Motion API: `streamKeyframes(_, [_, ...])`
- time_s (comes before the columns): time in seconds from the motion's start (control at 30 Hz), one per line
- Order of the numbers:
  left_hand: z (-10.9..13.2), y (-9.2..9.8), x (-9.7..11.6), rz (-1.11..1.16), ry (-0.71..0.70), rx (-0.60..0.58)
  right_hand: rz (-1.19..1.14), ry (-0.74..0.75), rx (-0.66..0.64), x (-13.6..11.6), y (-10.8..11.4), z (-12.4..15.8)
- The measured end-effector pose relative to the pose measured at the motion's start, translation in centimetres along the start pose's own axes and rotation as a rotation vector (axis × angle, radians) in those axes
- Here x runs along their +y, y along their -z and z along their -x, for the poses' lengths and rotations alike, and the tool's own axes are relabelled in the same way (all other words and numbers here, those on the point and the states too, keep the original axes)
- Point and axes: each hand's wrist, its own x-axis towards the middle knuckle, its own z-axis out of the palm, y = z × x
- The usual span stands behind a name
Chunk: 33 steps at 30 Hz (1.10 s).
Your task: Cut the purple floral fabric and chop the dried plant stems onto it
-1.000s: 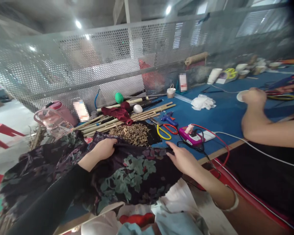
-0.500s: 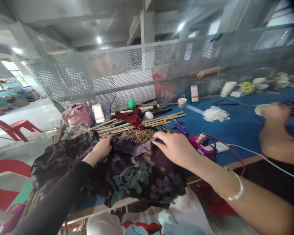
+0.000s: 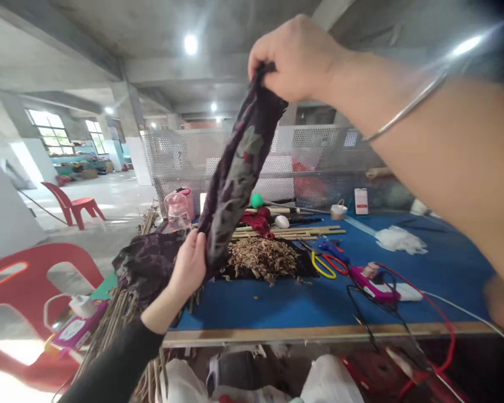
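Observation:
A dark floral cloth is stretched in a folded strip between my hands, slanting up to the right. My right hand is closed on its top end, high over the table. Lower down at the left, my left hand grips the other end of the strip. More of the cloth lies bunched on the table beyond my left hand. Behind and right of the strip, a heap of dry brown plant bits rests on a dark sheet. Scissors with yellow and red handles lie right of the heap.
Wooden sticks, a dark red cloth and a green ball lie behind the heap. On the right are a blue glue gun, a magenta power strip with cords and white crumpled material. Red chairs stand left. Another person's arm shows far right.
My right hand has lifted the cloth high off the table, uncovering the plant heap, the scissors and the table's front. My left hand still holds the cloth. The view has turned left.

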Motion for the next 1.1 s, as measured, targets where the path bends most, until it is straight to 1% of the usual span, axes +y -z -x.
streamKeyframes(0.03, [1.4, -0.6, 1.3, 0.049, 0.016, 0.012, -0.006, -0.007, 0.013, 0.4, 0.3, 0.0])
streamKeyframes(0.07, [2.8, -1.4, 2.5, 0.084, 0.024, -0.009, -0.019, -0.010, 0.015, 0.7, 0.6, 0.1])
streamKeyframes(0.13, [5.4, -3.2, 4.3, 0.153, 0.011, -0.114, -0.041, -0.018, -0.003, 1.2, 1.1, 0.4])
streamKeyframes(0.17, [6.6, -4.2, 4.9, 0.184, 0.006, -0.151, -0.046, -0.028, -0.016, 1.5, 1.4, 0.5])
streamKeyframes(0.23, [8.4, -6.0, 5.3, 0.255, 0.016, -0.183, -0.052, -0.049, -0.040, 1.8, 2.0, 0.9])
streamKeyframes(0.3, [9.6, -7.6, 5.1, 0.337, 0.049, -0.173, -0.045, -0.056, -0.057, 2.1, 2.8, 1.2])
streamKeyframes(0.4, [10.5, -8.9, 4.2, 0.453, 0.092, -0.128, -0.002, -0.027, -0.088, 2.3, 4.0, 1.7])
streamKeyframes(0.5, [10.6, -9.1, 3.4, 0.446, 0.071, -0.066, 0.037, -0.023, -0.130, 2.6, 5.1, 2.1])
streamKeyframes(0.6, [9.8, -8.8, 2.9, 0.317, 0.013, -0.003, 0.041, -0.092, -0.171, 3.0, 6.0, 2.4])
streamKeyframes(0.7, [9.0, -8.7, 2.5, 0.170, -0.119, 0.066, 0.048, -0.194, -0.195, 3.5, 6.5, 2.7])
streamKeyframes(0.8, [9.6, -9.0, 2.5, 0.132, -0.268, 0.081, 0.048, -0.239, -0.188, 3.8, 6.7, 3.2])
streamKeyframes(0.83, [10.1, -9.1, 2.6, 0.145, -0.297, 0.117, 0.047, -0.232, -0.184, 3.9, 6.6, 3.4])
streamKeyframes(0.9, [11.6, -9.4, 3.0, 0.131, -0.397, 0.265, 0.052, -0.212, -0.183, 3.8, 6.6, 3.8])
streamKeyframes(0.93, [12.3, -9.4, 3.2, 0.086, -0.484, 0.349, 0.055, -0.208, -0.187, 3.7, 6.5, 4.0])
streamKeyframes(0.97, [12.9, -9.5, 3.5, 0.018, -0.584, 0.406, 0.058, -0.212, -0.194, 3.5, 6.5, 4.1])
streamKeyframes(1.0, [13.4, -9.6, 3.7, -0.060, -0.672, 0.416, 0.056, -0.216, -0.203, 3.2, 6.5, 4.2])
streamKeyframes(1.03, [13.5, -9.7, 4.0, -0.132, -0.713, 0.381, 0.049, -0.218, -0.209, 2.9, 6.6, 4.2])
streamKeyframes(1.07, [13.5, -9.9, 4.3, -0.186, -0.698, 0.319, 0.034, -0.216, -0.218, 2.6, 6.7, 4.3])
streamKeyframes(1.1, [13.2, -10.0, 4.5, -0.222, -0.629, 0.245, 0.015, -0.211, -0.225, 2.3, 6.9, 4.3])
